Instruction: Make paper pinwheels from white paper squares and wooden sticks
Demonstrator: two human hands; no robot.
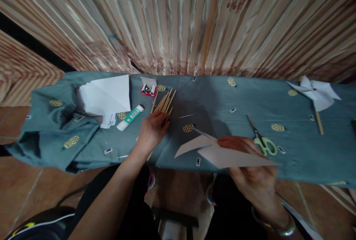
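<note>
My left hand (154, 129) rests over the lower ends of a bundle of thin wooden sticks (166, 100), fingers curled and pinching at one of them. Its fingertips partly hide the stick ends. My right hand (254, 166) grips a folded white paper pinwheel (222, 153) near the table's front edge. The pinwheel's blades spread out to the left and right of my fingers, and part of the hand is behind the paper. Above and behind the sticks stands an opened small red box of metal pins (148, 90).
A stack of white paper (107, 93) lies at the left, with a green-and-white glue stick (130, 117) beside it. Green-handled scissors (264, 145) lie right of my right hand. Farther right is a finished-looking pinwheel (315, 91) on a stick. A curtain (178, 25) hangs behind the cloth-covered table (300, 158).
</note>
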